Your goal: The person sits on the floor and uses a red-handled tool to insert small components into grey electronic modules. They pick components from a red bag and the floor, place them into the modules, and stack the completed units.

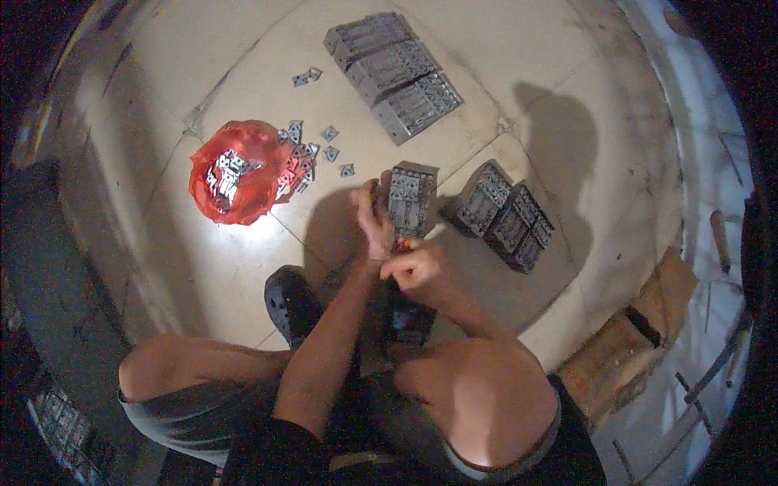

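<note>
Fingers of both hands, left hand (374, 220) and right hand (415, 267), seemingly clasp the grey block (409, 199).

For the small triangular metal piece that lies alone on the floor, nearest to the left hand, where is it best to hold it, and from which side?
Probably from above, pinching two opposite edges. The triangular metal piece lies flat on the floor tile, apart from the heap beside the red plastic bag, so its edges are free all around. The left hand, now against the grey metal block, is the closer one.
</note>
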The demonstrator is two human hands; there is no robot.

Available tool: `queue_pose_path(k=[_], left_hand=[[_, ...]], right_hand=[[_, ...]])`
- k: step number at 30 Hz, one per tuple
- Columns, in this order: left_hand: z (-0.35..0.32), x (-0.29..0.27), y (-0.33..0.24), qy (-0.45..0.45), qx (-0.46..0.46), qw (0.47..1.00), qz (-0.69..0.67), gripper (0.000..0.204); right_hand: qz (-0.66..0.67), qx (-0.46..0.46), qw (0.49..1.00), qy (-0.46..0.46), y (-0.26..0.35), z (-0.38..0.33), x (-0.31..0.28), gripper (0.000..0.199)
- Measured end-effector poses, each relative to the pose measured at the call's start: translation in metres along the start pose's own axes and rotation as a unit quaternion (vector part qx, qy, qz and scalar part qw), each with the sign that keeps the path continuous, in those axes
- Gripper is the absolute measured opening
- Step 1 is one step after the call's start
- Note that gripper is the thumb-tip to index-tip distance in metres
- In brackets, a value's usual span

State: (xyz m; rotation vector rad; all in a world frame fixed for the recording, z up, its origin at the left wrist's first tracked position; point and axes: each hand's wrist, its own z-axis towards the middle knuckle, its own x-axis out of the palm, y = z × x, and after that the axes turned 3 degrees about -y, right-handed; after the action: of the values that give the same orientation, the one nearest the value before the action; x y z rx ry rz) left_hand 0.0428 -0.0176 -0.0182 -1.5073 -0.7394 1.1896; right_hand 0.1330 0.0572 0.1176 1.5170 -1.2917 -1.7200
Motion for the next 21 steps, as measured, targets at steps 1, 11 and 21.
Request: queue_pose_path(k=[1, 11, 21], left_hand=[[-0.002, -0.001, -0.003, -0.001, 0.003, 1.000, 0.013, 0.031], [0.020, -0.015, -0.028, 0.011, 0.051, 0.995, 0.081, 0.031], [0.043, -0.029, -0.062, 0.096, 0.034, 0.992, 0.071, 0.031]], right_hand=[[0.005, -0.007, 1.000, -0.026, 0.001, 0.007, -0.004, 0.013], [-0.051, 0.031, 0.998, 0.005, -0.006, -0.034, 0.000, 0.015], [-0.090, 0.130, 0.982, 0.102, -0.051, -0.069, 0.033, 0.019]])
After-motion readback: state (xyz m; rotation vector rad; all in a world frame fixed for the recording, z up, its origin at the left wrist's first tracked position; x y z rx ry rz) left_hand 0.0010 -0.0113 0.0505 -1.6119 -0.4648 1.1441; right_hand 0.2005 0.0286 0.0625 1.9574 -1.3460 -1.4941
